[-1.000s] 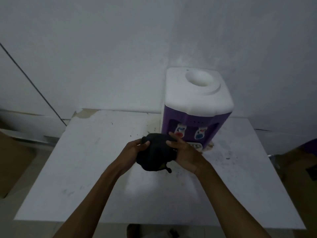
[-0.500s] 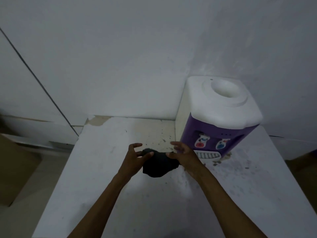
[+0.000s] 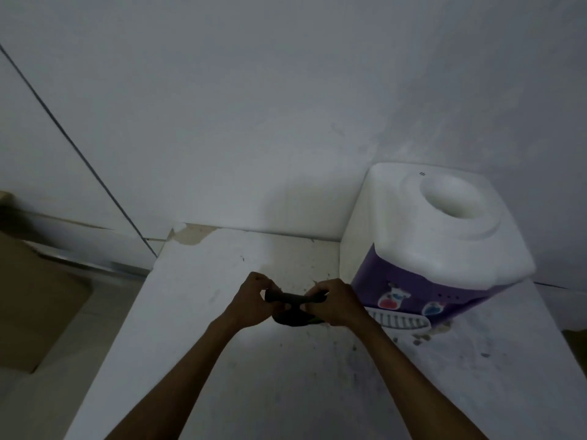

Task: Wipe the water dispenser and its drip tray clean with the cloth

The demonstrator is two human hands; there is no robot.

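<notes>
Dim view looking down from head height. Pale grey wall (image 3: 254, 106) filling the upper half, crossed at the left by a thin dark diagonal line. Below it, a white counter (image 3: 197, 312), scuffed and speckled with dark flecks, paint chipped away at the far left corner. Brown cardboard box (image 3: 35, 309) on the floor off to the left. At the back right of the counter, against the wall, a water dispenser (image 3: 422, 249): white top with a round open well, purple front bearing two small tap levers, one red, one blue. Slotted white drip tray (image 3: 400, 320) at its foot, crumbly brown debris just beside it. In front and just left of the dispenser, two bare forearms reaching in from the bottom edge. Left hand (image 3: 254, 304) and right hand (image 3: 336, 303) close together above the counter, fingers curled tight, each gripping one end of a small dark cloth (image 3: 292, 303) bunched and twisted between them. Cloth near the drip tray but apart from it.
</notes>
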